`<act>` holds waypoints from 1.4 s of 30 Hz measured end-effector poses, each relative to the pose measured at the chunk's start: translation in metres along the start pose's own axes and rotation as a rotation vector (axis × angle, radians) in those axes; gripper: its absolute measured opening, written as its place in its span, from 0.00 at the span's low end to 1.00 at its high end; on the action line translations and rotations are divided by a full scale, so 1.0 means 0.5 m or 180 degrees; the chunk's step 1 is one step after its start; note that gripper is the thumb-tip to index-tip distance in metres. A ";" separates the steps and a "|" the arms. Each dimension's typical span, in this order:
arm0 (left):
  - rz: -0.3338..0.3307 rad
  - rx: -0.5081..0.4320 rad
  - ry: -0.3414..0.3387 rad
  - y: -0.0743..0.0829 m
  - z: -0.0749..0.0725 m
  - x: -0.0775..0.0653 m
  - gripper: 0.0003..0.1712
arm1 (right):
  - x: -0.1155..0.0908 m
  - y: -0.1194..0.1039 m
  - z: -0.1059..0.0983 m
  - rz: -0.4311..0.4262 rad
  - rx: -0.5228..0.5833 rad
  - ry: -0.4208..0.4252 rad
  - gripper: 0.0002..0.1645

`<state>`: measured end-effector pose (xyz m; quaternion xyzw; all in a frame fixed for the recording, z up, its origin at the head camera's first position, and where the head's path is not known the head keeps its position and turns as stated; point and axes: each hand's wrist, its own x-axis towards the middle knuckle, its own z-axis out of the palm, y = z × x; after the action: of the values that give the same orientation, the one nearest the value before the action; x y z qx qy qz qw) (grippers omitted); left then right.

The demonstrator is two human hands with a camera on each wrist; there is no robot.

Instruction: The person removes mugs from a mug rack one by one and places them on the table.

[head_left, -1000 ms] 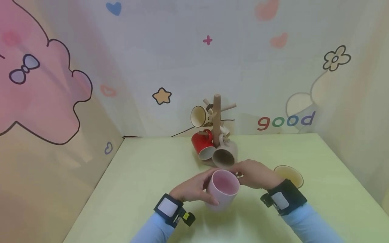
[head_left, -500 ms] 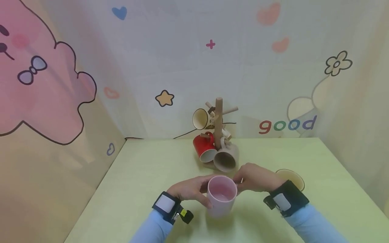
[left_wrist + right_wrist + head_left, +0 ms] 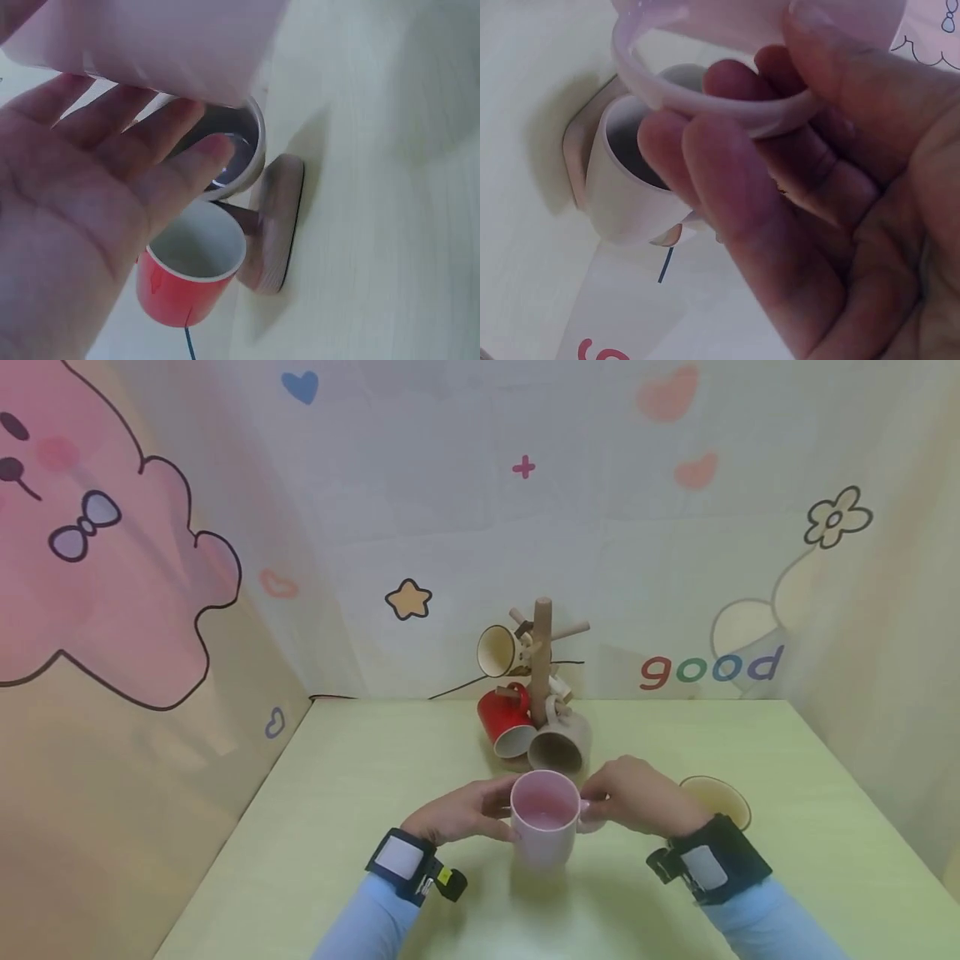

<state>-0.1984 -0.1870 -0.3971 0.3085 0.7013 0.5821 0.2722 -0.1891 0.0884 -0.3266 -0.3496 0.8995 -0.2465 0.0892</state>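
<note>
A pink mug (image 3: 546, 831) is held upright over the table, its mouth facing up toward the head camera. My right hand (image 3: 647, 795) grips it by the handle (image 3: 697, 103), fingers curled round the loop and thumb against it in the right wrist view. At the mug's other side, my left hand (image 3: 459, 814) has its fingers fairly straight, fingertips right at the mug wall. Just behind is a wooden mug tree (image 3: 542, 660) bearing a red mug (image 3: 504, 714), a pale grey-beige mug (image 3: 576, 735) and a cream mug with a dark rim (image 3: 497, 652).
A cream bowl-like vessel with a dark rim (image 3: 716, 802) lies at the right, partly hidden by my right wrist. Upper pegs (image 3: 570, 630) jut out from the tree. A printed curtain (image 3: 450, 485) closes off the back of the pale green table (image 3: 375, 752).
The pink mug has turned so that its handle shows at the right. My left thumb has drawn back from the mug's front to its left edge. The right hand keeps hold.
</note>
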 end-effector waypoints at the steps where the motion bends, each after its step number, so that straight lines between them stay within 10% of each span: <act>1: -0.0012 0.0058 0.0090 -0.001 0.000 -0.001 0.43 | -0.002 -0.001 0.000 0.0057 -0.0016 0.0048 0.03; 14: -0.0074 0.1017 0.1246 0.011 0.017 -0.003 0.32 | -0.026 -0.022 0.007 0.0589 0.0029 0.0560 0.04; 23: -0.0300 0.2509 0.1896 0.025 0.035 -0.010 0.33 | -0.044 -0.018 0.004 0.0961 -0.0090 0.0961 0.08; 31: -0.1213 0.3875 0.1928 0.041 0.044 -0.035 0.35 | -0.073 0.001 -0.009 0.1223 -0.0237 0.1450 0.11; 42: -0.1549 0.4382 0.2004 0.021 0.042 -0.062 0.31 | -0.121 0.036 -0.036 0.1489 -0.0316 0.1818 0.17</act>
<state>-0.1611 -0.1952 -0.3900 0.0665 0.9952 0.0018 -0.0711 -0.1608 0.1476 -0.3209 -0.0557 0.9545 -0.2631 -0.1284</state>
